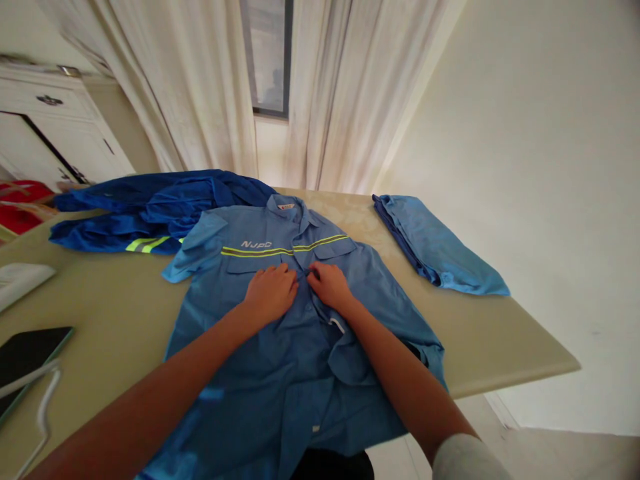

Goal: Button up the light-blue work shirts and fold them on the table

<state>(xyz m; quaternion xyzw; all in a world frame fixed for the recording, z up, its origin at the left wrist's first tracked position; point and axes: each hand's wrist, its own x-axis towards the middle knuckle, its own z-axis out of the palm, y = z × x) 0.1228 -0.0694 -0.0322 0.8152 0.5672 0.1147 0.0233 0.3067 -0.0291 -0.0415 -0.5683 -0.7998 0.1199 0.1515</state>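
Over on the left, a bunched dark blue jacket on the table; now the left hand, open and flat on the blue work shirt; the right hand curls at its placket, grip impossible to call; a folded blue garment sits far right!

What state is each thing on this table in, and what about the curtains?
Blue work shirt: spread flat, face up
Left hand: resting on the shirt front
Right hand: fingertips at the shirt's front edge
Light blue garment: folded
Dark blue striped garment: loosely heaped
Tablet: screen dark
Curtains: parted around a window
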